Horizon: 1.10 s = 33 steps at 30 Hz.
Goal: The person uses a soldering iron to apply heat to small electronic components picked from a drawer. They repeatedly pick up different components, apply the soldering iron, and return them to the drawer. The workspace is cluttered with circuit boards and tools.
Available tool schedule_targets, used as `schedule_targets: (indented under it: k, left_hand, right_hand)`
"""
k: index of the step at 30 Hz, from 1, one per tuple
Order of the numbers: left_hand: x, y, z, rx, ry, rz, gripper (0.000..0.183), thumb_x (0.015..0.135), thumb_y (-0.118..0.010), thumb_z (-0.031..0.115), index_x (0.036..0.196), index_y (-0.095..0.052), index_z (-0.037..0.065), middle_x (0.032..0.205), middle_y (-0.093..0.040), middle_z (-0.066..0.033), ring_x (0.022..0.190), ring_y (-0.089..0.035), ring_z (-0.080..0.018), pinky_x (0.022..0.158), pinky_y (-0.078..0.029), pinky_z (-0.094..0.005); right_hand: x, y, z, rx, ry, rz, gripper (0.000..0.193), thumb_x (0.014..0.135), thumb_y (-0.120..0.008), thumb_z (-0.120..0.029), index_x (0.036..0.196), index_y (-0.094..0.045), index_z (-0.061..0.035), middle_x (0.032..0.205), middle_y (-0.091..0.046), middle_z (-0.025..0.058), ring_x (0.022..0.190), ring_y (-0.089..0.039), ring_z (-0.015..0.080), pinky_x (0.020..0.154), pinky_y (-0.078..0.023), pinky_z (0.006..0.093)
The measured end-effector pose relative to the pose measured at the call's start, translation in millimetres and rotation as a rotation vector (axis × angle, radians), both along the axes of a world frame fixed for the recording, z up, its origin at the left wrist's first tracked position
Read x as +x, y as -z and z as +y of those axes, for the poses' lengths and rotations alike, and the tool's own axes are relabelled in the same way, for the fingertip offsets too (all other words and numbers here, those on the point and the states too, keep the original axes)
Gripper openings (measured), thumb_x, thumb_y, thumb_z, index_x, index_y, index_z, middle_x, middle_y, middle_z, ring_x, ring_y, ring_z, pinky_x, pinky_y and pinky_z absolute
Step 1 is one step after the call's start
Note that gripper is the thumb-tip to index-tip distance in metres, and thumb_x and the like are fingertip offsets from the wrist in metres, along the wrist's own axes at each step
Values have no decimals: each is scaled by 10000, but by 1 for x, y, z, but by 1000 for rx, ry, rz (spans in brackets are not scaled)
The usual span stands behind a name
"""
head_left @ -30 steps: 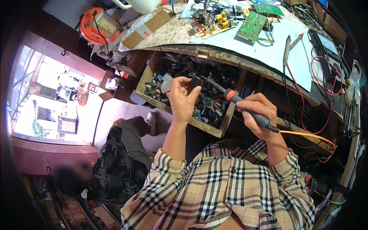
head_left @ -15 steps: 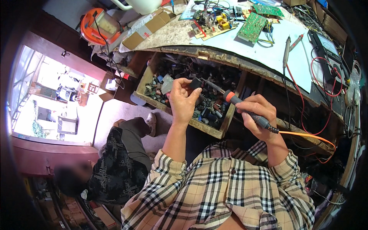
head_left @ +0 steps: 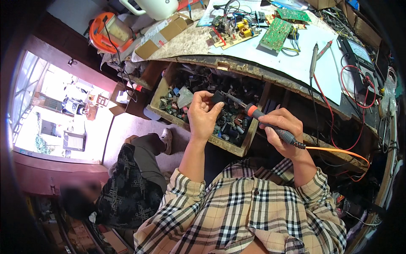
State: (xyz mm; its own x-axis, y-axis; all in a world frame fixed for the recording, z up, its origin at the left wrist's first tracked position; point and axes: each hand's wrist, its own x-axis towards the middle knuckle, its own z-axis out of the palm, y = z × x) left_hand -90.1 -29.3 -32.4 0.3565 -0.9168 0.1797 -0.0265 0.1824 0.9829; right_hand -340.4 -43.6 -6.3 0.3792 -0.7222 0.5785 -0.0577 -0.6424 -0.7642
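Note:
My right hand (head_left: 286,129) is wrapped round the grey and orange handle of a soldering iron (head_left: 277,128), whose orange cord runs off to the right. Its metal tip points left and meets, or nearly meets, a small black block-shaped part (head_left: 218,97). That part is pinched between the thumb and fingers of my left hand (head_left: 202,114); its exact kind is too small to tell. Both hands are above an open wooden drawer (head_left: 230,146) filled with loose electronic components (head_left: 232,125). A clear plastic bag (head_left: 185,97) lies among them.
On the bench above are a green circuit board (head_left: 277,34), a board with yellow parts (head_left: 237,34), test probes (head_left: 314,61), a multimeter (head_left: 359,53), a cardboard box (head_left: 163,36) and an orange container (head_left: 105,31). Another person (head_left: 131,182) sits at the left.
Both hands have shifted very slightly down with the black part and the soldering iron. The view has tilted a little. The grips look the same.

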Motion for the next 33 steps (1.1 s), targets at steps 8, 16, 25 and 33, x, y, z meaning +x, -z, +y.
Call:
schedule_targets:
  k: [8,16,25,33]
  left_hand:
    - [-1,0,1,58,-53,-46,354,822,-697,-136,1093,-529,18,1017,-588,-51,937,-601,-116,833,-514,-235]
    - [0,3,1,-25,-86,-131,349,835,-708,-101,1102,-514,13,1002,-626,-64,862,-623,-94,755,-529,-225]
    - [0,3,1,35,-73,-110,316,836,-735,-56,1067,-528,8,937,-635,-50,817,-610,-76,701,-517,-213]
    - [-6,-11,2,255,-15,-326,294,810,-757,-47,1026,-563,-2,798,-574,1,680,-524,-24,607,-451,-177]
  right_hand:
    - [-1,2,0,15,-5,-72,285,779,-664,-34,1053,-736,-62,911,-678,110,768,-685,205,676,-566,327]
    - [-2,-1,-1,17,-8,9,273,780,-663,-33,1044,-731,-50,905,-682,119,765,-686,213,678,-564,329]
    - [1,0,0,4,24,-21,276,771,-667,-25,1040,-727,-46,876,-676,120,746,-678,224,669,-551,325]
    - [4,1,2,55,89,-43,236,805,-653,-12,1033,-714,-12,875,-663,126,705,-664,194,635,-531,305]
